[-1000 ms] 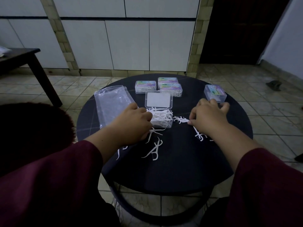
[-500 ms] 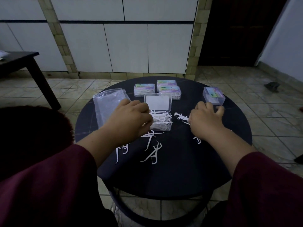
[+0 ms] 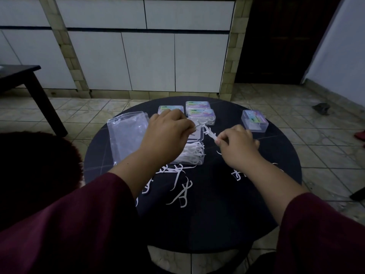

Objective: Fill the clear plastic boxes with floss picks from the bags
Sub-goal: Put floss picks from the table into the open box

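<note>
The right hand [image 3: 240, 148] pinches a small bunch of floss picks [image 3: 210, 133] in its fingers [image 3: 218, 141], held up just beyond the open clear box [image 3: 194, 155]. The left hand [image 3: 167, 133] is curled at the same height; whether it pinches a pick cannot be told. The box below the fingers already bristles with picks. Judged from that, pressing more in could spring tangled ones out onto the dark surface [image 3: 207, 224], joining the loose picks [image 3: 181, 194] lying nearer the person.
</note>
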